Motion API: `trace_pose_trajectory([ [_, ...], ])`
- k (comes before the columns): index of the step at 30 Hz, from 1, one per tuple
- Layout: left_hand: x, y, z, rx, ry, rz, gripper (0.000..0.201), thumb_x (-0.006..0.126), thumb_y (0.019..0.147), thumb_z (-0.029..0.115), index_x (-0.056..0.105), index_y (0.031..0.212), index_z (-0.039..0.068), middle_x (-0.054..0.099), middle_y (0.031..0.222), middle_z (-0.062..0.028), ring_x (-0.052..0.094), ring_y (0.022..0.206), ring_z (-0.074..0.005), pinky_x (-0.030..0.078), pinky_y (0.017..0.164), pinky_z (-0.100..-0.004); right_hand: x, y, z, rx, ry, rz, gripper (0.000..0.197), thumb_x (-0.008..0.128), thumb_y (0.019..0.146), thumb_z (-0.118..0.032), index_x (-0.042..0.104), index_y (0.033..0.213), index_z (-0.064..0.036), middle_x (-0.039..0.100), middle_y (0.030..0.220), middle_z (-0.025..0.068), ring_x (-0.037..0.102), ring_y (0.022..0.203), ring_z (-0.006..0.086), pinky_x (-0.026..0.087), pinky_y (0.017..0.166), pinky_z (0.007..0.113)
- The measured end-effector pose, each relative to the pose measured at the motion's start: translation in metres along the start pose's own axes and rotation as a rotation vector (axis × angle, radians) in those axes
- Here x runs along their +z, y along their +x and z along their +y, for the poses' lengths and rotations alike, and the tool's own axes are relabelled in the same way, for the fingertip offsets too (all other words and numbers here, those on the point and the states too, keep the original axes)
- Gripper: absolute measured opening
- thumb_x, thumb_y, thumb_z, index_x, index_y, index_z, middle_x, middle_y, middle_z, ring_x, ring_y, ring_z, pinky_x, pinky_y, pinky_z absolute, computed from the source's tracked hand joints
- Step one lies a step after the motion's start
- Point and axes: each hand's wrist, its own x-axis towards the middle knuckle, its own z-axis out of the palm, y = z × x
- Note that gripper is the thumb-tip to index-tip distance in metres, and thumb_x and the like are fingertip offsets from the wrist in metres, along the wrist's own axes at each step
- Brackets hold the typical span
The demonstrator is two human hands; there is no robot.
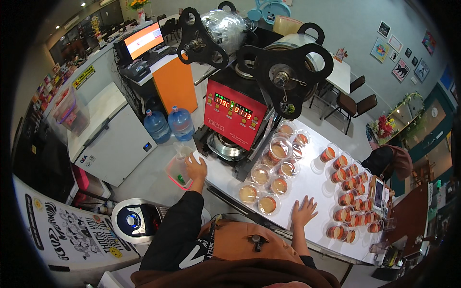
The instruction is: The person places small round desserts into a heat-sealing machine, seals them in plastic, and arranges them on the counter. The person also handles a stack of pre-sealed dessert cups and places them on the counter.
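My left hand reaches forward and left. Its fingers are bent over the side of a small clear plastic container with a pink-red edge, and appear to grip it. Something green lies inside, with clear plastic showing above. My right hand lies palm down on the white table, fingers spread, holding nothing. In front of it stands a group of clear plastic cups with tan contents. Farther right are rows of cups with orange-red and tan contents.
A red-fronted machine with lit digits and black three-lobed handles stands ahead. Blue water bottles, a white chest freezer and a round-lidded appliance are to the left. A tablet stands behind the right-hand cups, near a person's dark sleeve.
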Motion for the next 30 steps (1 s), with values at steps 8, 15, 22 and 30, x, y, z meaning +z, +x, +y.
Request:
trace_pose_trajectory([
  [8,-0.055,-0.048,0.001,0.139,-0.268,0.246,0.054,0.068,0.094,0.022,0.052,0.143,0.005,0.049,0.15,-0.0175,0.049,0.137,-0.0379,0.042,0.109,-0.0519,0.002,0.001,-0.001,-0.018,0.0,-0.006,0.065,0.058,0.098,-0.052,0.051,0.154,-0.0183,0.036,0.166,0.0144,0.022,0.157,0.041,0.009,0.122,0.07],
  [15,-0.157,-0.053,0.11,0.801,-0.444,0.252,0.033,0.071,0.089,0.012,0.067,0.12,0.002,0.069,0.113,-0.0171,0.063,0.114,-0.0385,0.043,0.105,-0.0486,0.002,0.0,0.003,-0.019,-0.015,-0.003,0.064,0.058,0.099,-0.052,0.051,0.154,-0.0184,0.036,0.166,0.0145,0.021,0.157,0.0411,0.009,0.122,0.07],
  [22,-0.166,-0.047,0.156,0.788,-0.36,0.113,0.034,0.072,0.09,0.023,0.069,0.118,0.002,0.07,0.119,-0.0164,0.063,0.118,-0.0378,0.043,0.104,-0.048,0.001,-0.001,0.005,-0.009,0.007,-0.027,0.064,0.058,0.099,-0.052,0.05,0.154,-0.0186,0.036,0.167,0.0143,0.021,0.157,0.0411,0.008,0.122,0.069],
  [30,-0.164,-0.055,0.14,0.856,0.02,0.047,0.051,0.065,0.095,0.039,0.067,0.135,0.008,0.063,0.14,-0.021,0.052,0.136,-0.0407,0.035,0.114,-0.0577,0.006,-0.003,0.008,-0.038,-0.013,0.009,0.064,0.06,0.099,-0.049,0.05,0.154,-0.0188,0.037,0.166,0.0145,0.023,0.157,0.0401,0.009,0.122,0.069],
])
